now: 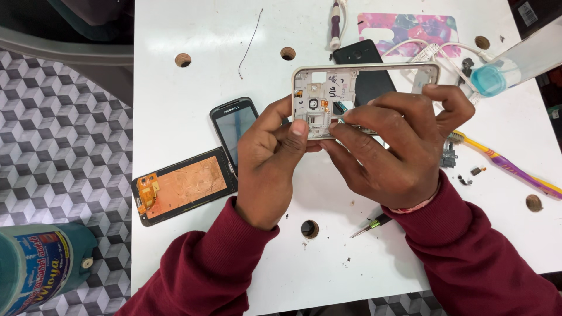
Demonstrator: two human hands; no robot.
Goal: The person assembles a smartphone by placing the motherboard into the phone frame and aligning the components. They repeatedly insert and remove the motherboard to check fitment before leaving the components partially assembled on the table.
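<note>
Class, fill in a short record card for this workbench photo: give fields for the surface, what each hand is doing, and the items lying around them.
Surface: white table with round holes
Left hand: grips the left end of a pale phone frame
Right hand: holds the frame's right side, fingers across its lower edge
Left of hands: small dark phone; screen panel with copper-coloured back
Right of hands: toothbrush
Near edge: screwdriver

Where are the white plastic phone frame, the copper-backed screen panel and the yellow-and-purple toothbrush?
White plastic phone frame (374, 68): head view, on its top edge.
Copper-backed screen panel (186, 185): head view, middle of the copper sheet.
Yellow-and-purple toothbrush (508, 166): head view, on the handle.
</note>
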